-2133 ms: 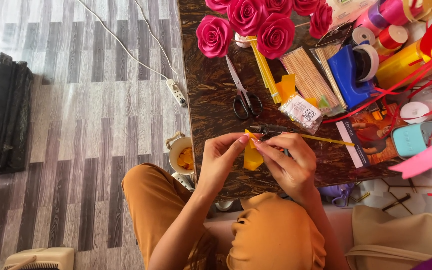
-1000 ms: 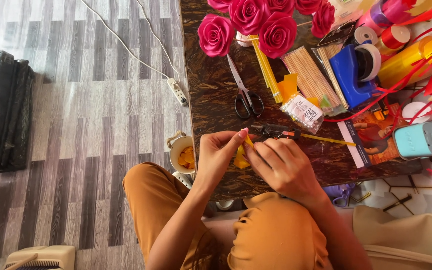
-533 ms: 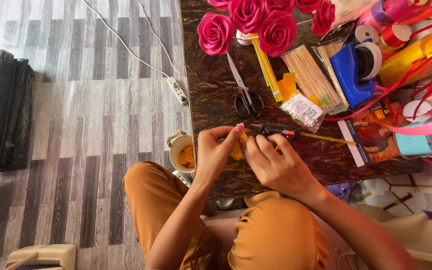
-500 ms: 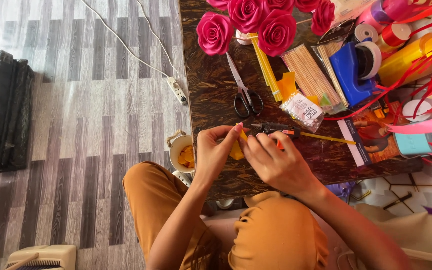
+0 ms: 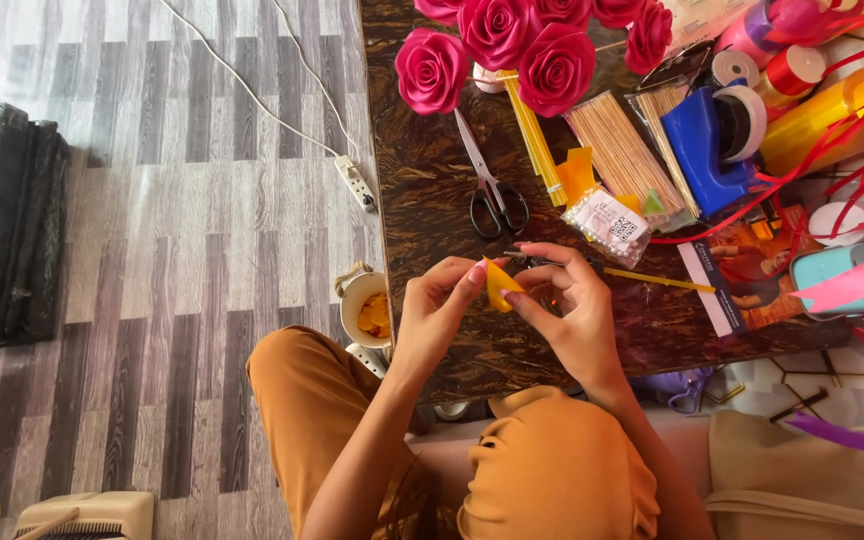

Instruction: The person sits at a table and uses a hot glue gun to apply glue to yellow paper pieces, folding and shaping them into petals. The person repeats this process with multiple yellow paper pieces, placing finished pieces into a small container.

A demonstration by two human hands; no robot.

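Note:
A small folded piece of yellow ribbon (image 5: 497, 284) is pinched between both hands over the dark wooden table (image 5: 422, 190). My left hand (image 5: 437, 310) grips its left side with thumb and forefinger. My right hand (image 5: 564, 300) holds its right side, fingers curled. Just behind the hands a thin yellow stick (image 5: 657, 281) lies across the table. Black-handled scissors (image 5: 492, 185) rest a little farther back.
Several pink ribbon roses (image 5: 497, 40) stand at the table's far edge. A bundle of wooden skewers (image 5: 624, 155), a blue tape dispenser (image 5: 717, 140), ribbon rolls (image 5: 792, 70) and a magazine (image 5: 742, 270) crowd the right. A cup (image 5: 367, 310), a power strip (image 5: 356, 183) and a black bag (image 5: 2, 230) sit on the floor.
The hands have drawn closer together and shifted slightly left, working the yellow ribbon piece into a tighter fold. Red and pink ribbon strips at the right edge have shifted.

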